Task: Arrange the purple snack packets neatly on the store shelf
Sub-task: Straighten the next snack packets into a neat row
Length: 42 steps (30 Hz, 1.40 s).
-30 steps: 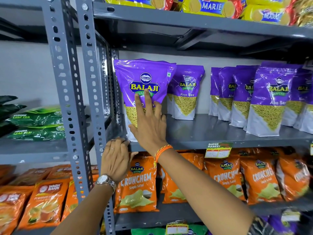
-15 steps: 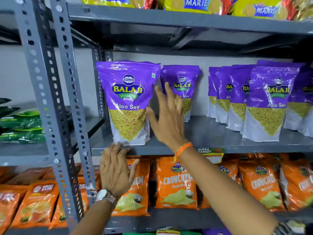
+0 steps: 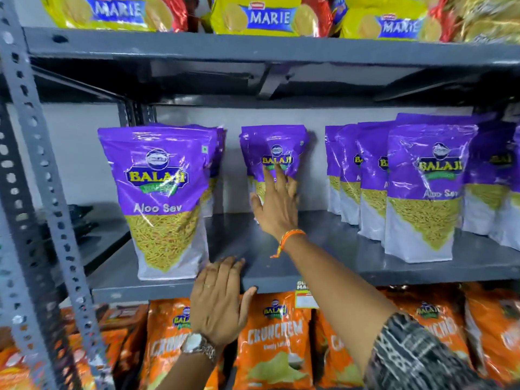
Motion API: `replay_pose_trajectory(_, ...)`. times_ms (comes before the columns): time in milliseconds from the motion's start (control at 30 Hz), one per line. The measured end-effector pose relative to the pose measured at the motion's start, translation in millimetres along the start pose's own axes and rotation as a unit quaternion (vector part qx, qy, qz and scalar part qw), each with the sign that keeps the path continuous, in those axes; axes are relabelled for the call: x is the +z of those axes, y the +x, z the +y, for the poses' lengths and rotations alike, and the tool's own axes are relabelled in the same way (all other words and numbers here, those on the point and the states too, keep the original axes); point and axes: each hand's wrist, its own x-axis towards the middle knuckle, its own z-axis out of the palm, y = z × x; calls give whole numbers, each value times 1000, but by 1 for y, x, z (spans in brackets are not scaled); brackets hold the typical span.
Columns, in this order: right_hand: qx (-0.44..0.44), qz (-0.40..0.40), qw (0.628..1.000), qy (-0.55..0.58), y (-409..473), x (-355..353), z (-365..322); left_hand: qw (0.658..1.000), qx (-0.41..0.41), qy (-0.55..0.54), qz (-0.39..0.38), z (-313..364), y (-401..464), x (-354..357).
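Our right hand (image 3: 277,205) has left the front-left purple packet (image 3: 166,201) and now spreads open fingers on the rear packet (image 3: 274,153) (left hand (image 3: 218,302), flat, braces the shelf (image 3: 323,277)) — next to straighten.

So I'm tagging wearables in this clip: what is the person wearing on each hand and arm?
The left hand has a thin ring on one finger and a silver metal-band watch at the wrist. The right hand has an orange thread band with a loose tail at the wrist, and a dark sleeve with a pale pattern further up.
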Motion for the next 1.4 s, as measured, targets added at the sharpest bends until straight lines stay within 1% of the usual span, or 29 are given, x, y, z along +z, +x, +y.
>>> replay_pose_trajectory(167,11,-63,997,-30,23,29,29,998,24,48,36,-5,-2,15)
replay_pose_trajectory(233,27,-72,996,-39,31,38,37,996,26,66,60,-6,-3,20)
replay_pose_trajectory(400,36,-60,996,-58,49,60,45,990,32,95,100,-8,-5,30)
replay_pose_trajectory(667,64,-22,995,-72,51,81,43,988,30,106,111,-6,-3,30)
replay_pose_trajectory(900,59,-26,995,-79,39,60,40,990,31,100,95,-5,-2,24)
replay_pose_trajectory(1200,58,-3,996,-71,-11,2,18,998,11,68,11,2,-2,4)
replay_pose_trajectory(1400,40,21,997,-67,-53,-40,6,999,-22,36,-19,9,-2,-7)
